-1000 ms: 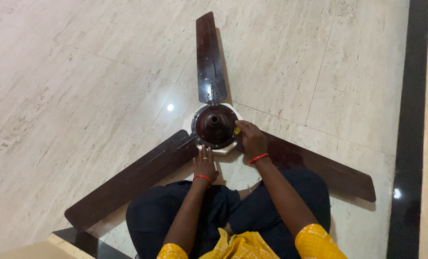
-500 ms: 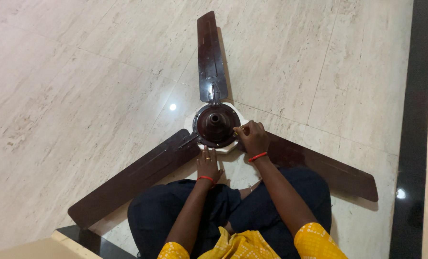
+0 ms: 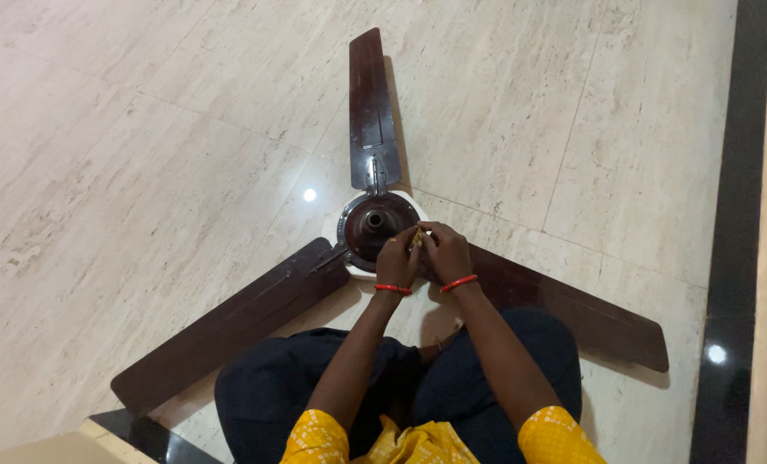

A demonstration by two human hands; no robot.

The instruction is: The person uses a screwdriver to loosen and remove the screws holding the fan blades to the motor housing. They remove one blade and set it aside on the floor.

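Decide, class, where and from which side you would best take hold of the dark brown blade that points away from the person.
Probably grip the far blade across its width near mid-length, coming from its left edge, where the floor is open. It lies flat, long and narrow; its root bracket joins the motor hub, where both hands are working.

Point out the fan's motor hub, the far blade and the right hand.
motor hub (image 3: pixel 368 222), head view, dark top face.
far blade (image 3: pixel 366 94), head view, mid-length of blade.
right hand (image 3: pixel 446 252), head view, back of hand.

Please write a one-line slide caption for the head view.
Seated person's left hand and right hand meet at the motor hub of a dark brown three-blade ceiling fan lying on a marble floor.
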